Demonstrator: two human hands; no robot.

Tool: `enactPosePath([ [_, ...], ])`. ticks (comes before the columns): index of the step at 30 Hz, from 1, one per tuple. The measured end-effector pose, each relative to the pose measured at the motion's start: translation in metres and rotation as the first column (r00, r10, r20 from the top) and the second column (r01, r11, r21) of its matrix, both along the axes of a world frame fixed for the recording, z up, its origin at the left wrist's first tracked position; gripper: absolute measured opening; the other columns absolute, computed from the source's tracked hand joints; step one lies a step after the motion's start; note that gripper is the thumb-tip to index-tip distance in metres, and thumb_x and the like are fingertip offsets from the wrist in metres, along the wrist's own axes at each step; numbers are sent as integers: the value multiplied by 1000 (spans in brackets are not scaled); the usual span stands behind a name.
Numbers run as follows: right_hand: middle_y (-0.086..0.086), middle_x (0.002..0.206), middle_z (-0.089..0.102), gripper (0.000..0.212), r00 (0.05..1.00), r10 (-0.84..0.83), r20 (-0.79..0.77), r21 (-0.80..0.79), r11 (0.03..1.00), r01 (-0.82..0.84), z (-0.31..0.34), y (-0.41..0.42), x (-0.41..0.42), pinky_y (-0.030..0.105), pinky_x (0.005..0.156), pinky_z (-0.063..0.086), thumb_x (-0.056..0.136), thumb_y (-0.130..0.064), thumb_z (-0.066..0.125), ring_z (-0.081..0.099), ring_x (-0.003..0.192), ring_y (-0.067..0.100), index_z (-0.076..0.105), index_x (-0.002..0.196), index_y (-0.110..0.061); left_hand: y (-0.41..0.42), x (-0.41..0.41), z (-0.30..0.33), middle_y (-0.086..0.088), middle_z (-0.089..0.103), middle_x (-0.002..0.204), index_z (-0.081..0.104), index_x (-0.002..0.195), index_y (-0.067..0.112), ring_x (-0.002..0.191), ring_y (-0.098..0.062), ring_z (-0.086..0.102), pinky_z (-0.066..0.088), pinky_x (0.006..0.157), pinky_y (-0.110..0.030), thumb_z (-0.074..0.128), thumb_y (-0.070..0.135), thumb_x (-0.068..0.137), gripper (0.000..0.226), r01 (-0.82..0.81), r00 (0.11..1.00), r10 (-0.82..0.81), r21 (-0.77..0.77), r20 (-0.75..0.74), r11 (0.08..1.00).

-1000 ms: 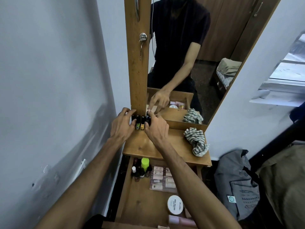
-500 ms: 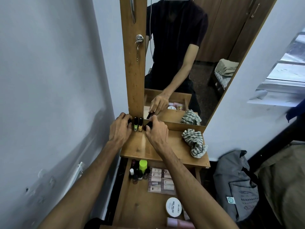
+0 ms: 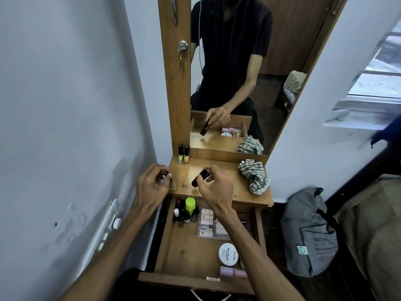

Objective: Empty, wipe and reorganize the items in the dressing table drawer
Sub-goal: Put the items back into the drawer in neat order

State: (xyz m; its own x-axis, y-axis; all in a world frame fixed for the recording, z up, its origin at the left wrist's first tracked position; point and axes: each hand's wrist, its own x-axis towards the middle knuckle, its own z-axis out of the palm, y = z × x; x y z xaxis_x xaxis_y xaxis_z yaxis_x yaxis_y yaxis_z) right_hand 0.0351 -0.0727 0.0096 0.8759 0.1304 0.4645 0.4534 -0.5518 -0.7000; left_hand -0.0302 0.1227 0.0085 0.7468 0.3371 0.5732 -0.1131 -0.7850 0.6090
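Observation:
The wooden dressing table top sits above its pulled-out drawer. My left hand pinches a small clear nail polish bottle by its dark cap at the top's left edge. My right hand holds a dark nail polish bottle tilted over the middle of the top. Two bottles, one green and one yellow, stand at the back left by the mirror frame. In the drawer lie several small bottles with a lime cap, pale tubes and a round white jar.
A striped cloth lies bunched on the right of the top. The mirror reflects me. A white wall runs close on the left. A grey bag sits on the floor to the right. A pink bottle lies at the drawer's front.
Both hands have drawn back from the row at the mirror frame toward me, each carrying a nail polish bottle. Two bottles stay standing at the back left.

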Motion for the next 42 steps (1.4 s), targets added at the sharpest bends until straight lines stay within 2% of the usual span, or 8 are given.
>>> enactPosePath([
  [7, -10, 81, 71, 29, 999, 36, -29, 79, 996, -33, -7, -9, -50, 24, 63, 54, 77, -30, 77, 64, 66, 2, 73, 104, -19, -23, -52, -20, 3, 68, 96, 76, 99, 9, 82, 3, 58, 44, 76, -3, 81, 2, 77, 24, 57, 998, -57, -14, -11, 998],
  [12, -11, 77, 72, 29, 992, 57, -113, 55, 997, -51, -21, -20, -79, 23, 63, 53, 76, -39, 73, 66, 67, 3, 75, 100, -24, -34, -79, -39, 6, 67, 94, 76, 97, 12, 80, -2, 63, 51, 72, -13, 81, 10, 77, 20, 147, 987, -148, -15, -64, 989],
  [16, -11, 76, 74, 19, 983, 54, -176, -23, 998, -59, -31, -25, -95, 10, 60, 45, 74, -33, 78, 65, 67, 2, 77, 92, -26, -41, -93, -50, 10, 66, 93, 75, 97, 15, 76, -2, 63, 52, 69, -18, 81, 5, 75, 25, 191, 970, -195, -44, -142, 981],
  [20, -10, 80, 75, 19, 951, 65, -301, -103, 990, -100, -43, -23, -102, 15, 60, 45, 75, -31, 76, 65, 67, 2, 76, 93, -27, -43, -98, -61, 14, 66, 95, 76, 97, 18, 81, 4, 60, 47, 73, -8, 81, 10, 75, 24, 208, 951, -209, -28, -230, 978],
  [24, -8, 89, 77, 25, 926, 56, -372, -169, 977, -127, -55, -18, -104, 1, 60, 34, 78, -28, 74, 67, 73, 2, 75, 103, -25, -42, -99, -71, 18, 65, 95, 76, 96, 21, 82, 4, 59, 48, 74, -10, 80, 15, 75, 22, 178, 938, -170, -1, -302, 984],
  [29, -4, 95, 78, 31, 896, 42, -441, -189, 972, -139, -65, -7, -100, 30, 78, 59, 78, -32, 72, 72, 87, 13, 74, 109, -24, -37, -95, -78, 17, 66, 94, 76, 94, 22, 80, 5, 56, 36, 74, -1, 79, 15, 74, 21, 152, 925, -126, 45, -358, 987],
  [34, 0, 109, 77, 36, 872, 67, -485, -189, 966, -179, -69, 4, -96, 16, 86, 48, 84, -21, 75, 71, 102, 14, 73, 121, -20, -30, -85, -86, 13, 66, 95, 75, 95, 21, 83, -8, 63, 51, 71, -20, 76, 15, 76, 20, 156, 920, -111, 90, -376, 984],
  [42, 2, 102, 78, 36, 868, 81, -489, -192, 961, -198, -69, 16, -98, 28, 85, 58, 80, -19, 73, 73, 93, 17, 74, 116, -21, -27, -73, -95, 7, 69, 99, 75, 98, 17, 90, -14, 64, 54, 74, -26, 77, 10, 75, 24, 176, 921, -112, 143, -374, 974],
])
